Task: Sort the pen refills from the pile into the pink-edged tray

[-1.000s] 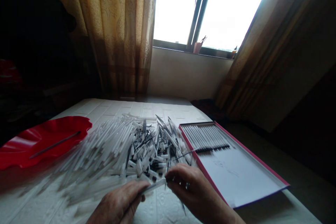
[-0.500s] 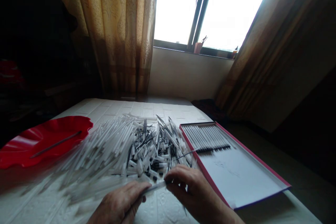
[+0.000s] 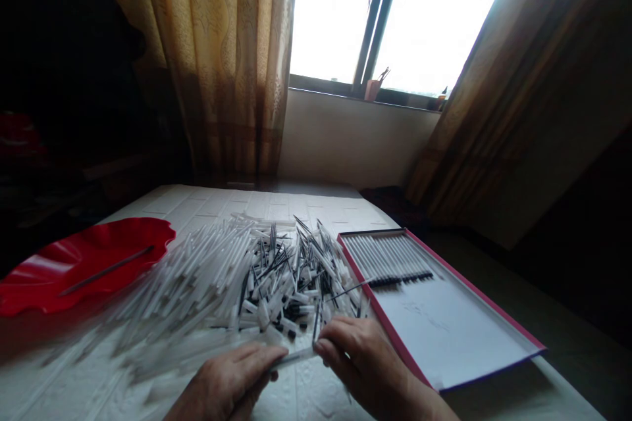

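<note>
My left hand [image 3: 232,381] and my right hand [image 3: 358,358] meet low in the middle, both closed on one translucent pen barrel [image 3: 295,358] held between them. The right fingers pinch at its right end, where a thin dark refill [image 3: 316,322] sticks up. Just beyond the hands lies a big heap of clear pen barrels, caps and black refills [image 3: 237,283] on the white table [image 3: 207,200].
A shallow pink-edged box [image 3: 486,302] at the right holds a row of finished pens [image 3: 388,260] at its far end. A red wavy plate [image 3: 74,263] with one thin refill lies at the left. Curtains and a window stand behind the table.
Both hands have shifted slightly toward me with the barrel. The right fingers have closed tighter round its end.
</note>
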`<control>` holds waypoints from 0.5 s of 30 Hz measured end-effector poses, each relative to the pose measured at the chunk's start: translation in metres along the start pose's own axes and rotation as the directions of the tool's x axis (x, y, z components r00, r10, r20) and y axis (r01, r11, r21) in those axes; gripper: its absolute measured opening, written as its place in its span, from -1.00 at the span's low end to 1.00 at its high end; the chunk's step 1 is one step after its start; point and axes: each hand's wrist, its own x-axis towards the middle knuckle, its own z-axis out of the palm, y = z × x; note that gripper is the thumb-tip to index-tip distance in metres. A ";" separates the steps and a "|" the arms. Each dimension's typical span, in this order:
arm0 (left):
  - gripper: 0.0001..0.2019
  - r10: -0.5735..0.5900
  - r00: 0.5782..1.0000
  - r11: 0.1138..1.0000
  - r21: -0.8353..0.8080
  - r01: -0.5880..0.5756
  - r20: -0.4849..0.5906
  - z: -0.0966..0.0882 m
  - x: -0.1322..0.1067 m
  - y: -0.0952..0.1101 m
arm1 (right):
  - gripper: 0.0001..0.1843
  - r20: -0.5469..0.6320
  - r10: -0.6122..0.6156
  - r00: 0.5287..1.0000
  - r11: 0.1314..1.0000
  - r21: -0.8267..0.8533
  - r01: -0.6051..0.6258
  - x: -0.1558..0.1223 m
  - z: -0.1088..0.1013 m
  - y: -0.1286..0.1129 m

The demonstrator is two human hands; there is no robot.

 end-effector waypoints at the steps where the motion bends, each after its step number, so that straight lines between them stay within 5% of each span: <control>1: -0.59 0.016 1.000 1.000 -0.005 -0.016 -0.014 0.001 -0.001 -0.001 | -0.60 0.007 0.007 1.000 1.000 -0.024 -0.007 0.000 0.001 0.000; 10: -0.57 -0.043 0.997 0.996 -0.076 0.047 0.058 -0.001 -0.003 0.002 | -0.37 0.023 0.127 0.992 0.972 0.198 -0.129 -0.001 0.017 0.001; 15: -0.52 -0.061 0.998 0.989 -0.137 0.063 0.017 0.001 -0.003 0.002 | -0.64 -0.009 0.108 0.994 0.959 0.265 -0.102 0.001 0.006 -0.005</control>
